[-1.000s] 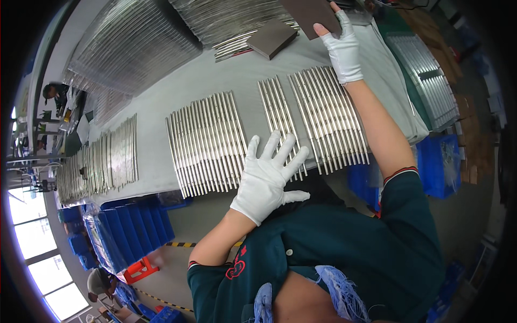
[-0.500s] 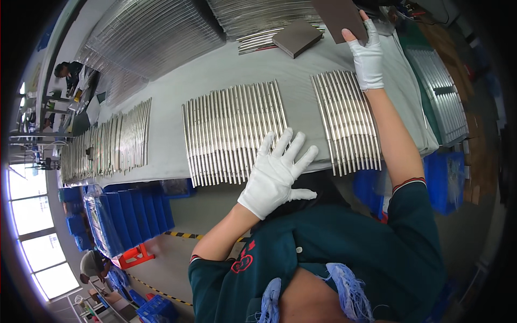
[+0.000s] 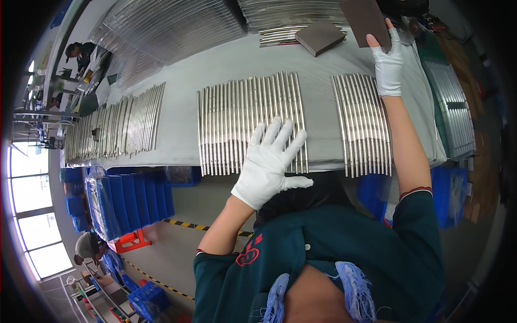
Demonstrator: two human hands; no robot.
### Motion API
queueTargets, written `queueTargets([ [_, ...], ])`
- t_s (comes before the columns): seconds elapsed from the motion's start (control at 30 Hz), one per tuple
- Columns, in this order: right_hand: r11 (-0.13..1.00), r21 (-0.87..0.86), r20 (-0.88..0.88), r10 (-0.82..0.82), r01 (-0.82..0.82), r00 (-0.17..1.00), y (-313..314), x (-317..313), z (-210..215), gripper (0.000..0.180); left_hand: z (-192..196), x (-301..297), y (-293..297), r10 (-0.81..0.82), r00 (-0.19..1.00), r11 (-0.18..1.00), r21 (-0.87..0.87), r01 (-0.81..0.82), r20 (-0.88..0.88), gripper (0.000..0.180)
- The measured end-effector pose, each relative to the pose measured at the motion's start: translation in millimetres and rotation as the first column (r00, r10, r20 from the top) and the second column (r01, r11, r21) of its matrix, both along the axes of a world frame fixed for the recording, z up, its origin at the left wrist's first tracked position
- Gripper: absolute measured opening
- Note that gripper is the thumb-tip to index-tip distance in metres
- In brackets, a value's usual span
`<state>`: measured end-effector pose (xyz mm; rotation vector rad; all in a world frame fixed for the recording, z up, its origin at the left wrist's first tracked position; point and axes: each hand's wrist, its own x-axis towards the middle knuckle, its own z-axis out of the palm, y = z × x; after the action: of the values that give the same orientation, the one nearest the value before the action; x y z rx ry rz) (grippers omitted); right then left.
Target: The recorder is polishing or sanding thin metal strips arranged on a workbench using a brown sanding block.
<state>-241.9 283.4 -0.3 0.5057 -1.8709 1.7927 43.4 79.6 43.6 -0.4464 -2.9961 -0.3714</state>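
Note:
My left hand (image 3: 265, 167), in a white glove, lies with fingers spread over the near right part of the middle row of shiny metal tubes (image 3: 231, 107). Up at the far right, my right hand (image 3: 389, 67) grips a dark brown flat block (image 3: 366, 22); its glove leaves the thumb tip and a fingertip bare. Below that arm a smaller row of metal tubes (image 3: 360, 124) lies side by side, apart from the middle row. A second dark brown block (image 3: 321, 37) rests near the far edge, partly on several more tubes (image 3: 274, 36).
A third row of tubes (image 3: 121, 126) lies at the left of the cloth-covered table (image 3: 180, 116). Clear plastic trays (image 3: 167, 37) stand behind. Blue bins (image 3: 132, 207) are below on the left, and more (image 3: 449, 191) on the right. Two people are at the far left.
The whole view has shifted, so the table sits further right and slightly higher. My left hand stays spread over the middle tubes. My right hand keeps its hold on the block.

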Motion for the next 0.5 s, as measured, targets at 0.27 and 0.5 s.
queueTargets([
  [0.27, 0.999, 0.014, 0.014, 0.052, -0.052, 0.999, 2.4, -0.2, -3.0, 0.06, -15.5, 49.3, -68.3, 0.256, 0.966, 0.944, -0.205, -0.257, -0.033, 0.107],
  [0.5, 0.999, 0.019, -0.019, 0.039, -0.038, 0.999, -4.7, 12.4, 4.9, 0.061, -16.9, 38.6, -87.2, 0.207, 0.973, 0.96, -0.169, -0.221, -0.102, 0.112],
])
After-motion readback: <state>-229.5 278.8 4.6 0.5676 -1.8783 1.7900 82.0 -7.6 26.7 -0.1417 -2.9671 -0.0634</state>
